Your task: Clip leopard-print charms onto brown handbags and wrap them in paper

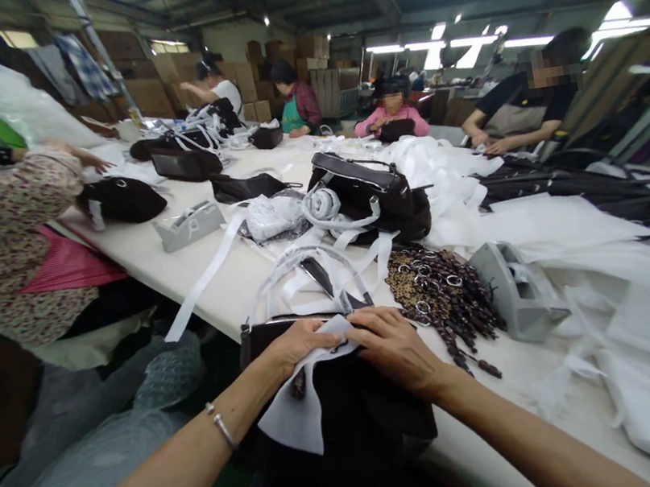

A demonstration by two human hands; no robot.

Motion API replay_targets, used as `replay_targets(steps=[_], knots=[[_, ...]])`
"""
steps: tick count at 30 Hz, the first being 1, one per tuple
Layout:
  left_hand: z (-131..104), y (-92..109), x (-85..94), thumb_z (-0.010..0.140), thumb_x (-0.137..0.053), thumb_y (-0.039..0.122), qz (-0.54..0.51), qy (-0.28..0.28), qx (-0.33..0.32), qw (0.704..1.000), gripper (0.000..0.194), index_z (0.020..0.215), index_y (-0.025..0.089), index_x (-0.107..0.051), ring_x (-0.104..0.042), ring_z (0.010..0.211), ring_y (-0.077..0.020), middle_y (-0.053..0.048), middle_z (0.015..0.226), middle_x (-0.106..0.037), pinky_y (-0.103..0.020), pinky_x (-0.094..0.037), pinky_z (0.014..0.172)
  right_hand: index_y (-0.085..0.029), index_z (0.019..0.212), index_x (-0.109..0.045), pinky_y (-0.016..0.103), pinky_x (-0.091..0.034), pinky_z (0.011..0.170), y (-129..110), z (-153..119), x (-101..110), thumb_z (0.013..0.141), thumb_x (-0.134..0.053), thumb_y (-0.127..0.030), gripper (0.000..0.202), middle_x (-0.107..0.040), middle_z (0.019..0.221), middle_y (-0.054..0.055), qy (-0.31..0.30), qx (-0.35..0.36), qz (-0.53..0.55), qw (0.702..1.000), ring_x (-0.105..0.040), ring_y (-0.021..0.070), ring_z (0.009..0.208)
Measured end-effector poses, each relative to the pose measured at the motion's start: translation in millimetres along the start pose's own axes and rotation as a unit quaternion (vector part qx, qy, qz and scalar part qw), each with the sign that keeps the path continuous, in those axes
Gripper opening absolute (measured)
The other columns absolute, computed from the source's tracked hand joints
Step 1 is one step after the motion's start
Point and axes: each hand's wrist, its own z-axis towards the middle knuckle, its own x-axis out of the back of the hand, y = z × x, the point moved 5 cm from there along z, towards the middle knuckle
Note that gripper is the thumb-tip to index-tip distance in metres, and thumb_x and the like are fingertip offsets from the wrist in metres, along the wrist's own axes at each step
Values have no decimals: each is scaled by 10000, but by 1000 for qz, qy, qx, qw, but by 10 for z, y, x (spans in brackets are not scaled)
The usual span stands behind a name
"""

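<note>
A dark handbag (374,407) stands at the near table edge, its wrapped handles (263,281) upright behind its zipped top. Across its upper front lies a piece of white wrapping sheet (293,415), with a small dark tassel partly under it. My left hand (300,345) pinches the sheet near the top of the bag. From the other side, my right hand (392,343) presses its fingers and thumb on the same sheet, over the bag's top edge. Part of the bag is hidden under my hands.
Beaded tassel charms (439,291) are heaped right of the bag, beside a grey tape dispenser (516,292). Another dispenser (191,224) stands farther left. A second dark handbag (372,192) sits ahead. White sheets (645,301) cover the right side. Several people work around the table.
</note>
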Motion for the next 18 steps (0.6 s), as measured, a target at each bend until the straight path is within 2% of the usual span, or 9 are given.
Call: replay_targets(steps=[2, 5, 9, 12, 15, 18], knots=[[18, -20, -2, 563, -822, 278, 1, 5, -4, 1000, 348, 821, 109, -660, -504, 524, -88, 23, 632, -628, -220, -386, 543, -227, 1038, -691, 389, -411, 971, -27, 90, -42, 928, -537, -151, 204, -685, 1125, 71, 10, 75, -13, 997, -559, 219, 1103], [16, -25, 9, 577, -807, 291, 0, 16, -19, 1000, 354, 842, 113, -654, -519, 577, -97, 21, 679, -623, -219, -380, 577, -192, 941, -672, 357, -440, 902, -57, 172, -49, 966, -478, -169, 197, -697, 978, 65, 23, 140, -21, 990, -566, 201, 989], [-33, 35, 1, 647, -759, 302, 47, -12, -46, 998, 317, 879, 117, -648, -504, 609, -100, 16, 727, -615, -217, -368, 589, -170, 882, -643, 332, -455, 820, -65, 186, -117, 982, -422, -157, 243, -673, 851, 68, -52, 184, -45, 981, -561, 193, 870], [-42, 57, -5, 652, -731, 262, 93, -28, -60, 994, 306, 908, 127, -634, -501, 624, -108, 20, 744, -611, -220, -371, 597, -171, 877, -641, 314, -448, 735, -9, 188, -185, 977, -392, -121, 272, -648, 778, 54, -96, 174, -54, 979, -536, 179, 742], [-10, 43, 12, 658, -702, 261, 138, 10, -76, 987, 303, 923, 137, -622, -521, 640, -126, 22, 746, -612, -231, -387, 613, -175, 899, -658, 301, -432, 705, 90, 221, -213, 958, -477, -149, 192, -639, 757, 38, -102, 130, -16, 986, -530, 168, 709], [15, 40, 3, 679, -682, 288, 229, 52, -121, 964, 302, 939, 145, -626, -557, 708, -161, 4, 806, -635, -250, -410, 650, -190, 847, -676, 286, -430, 731, 209, 266, -214, 887, -636, -189, 56, -654, 771, 25, -76, 57, 48, 994, -560, 162, 756]])
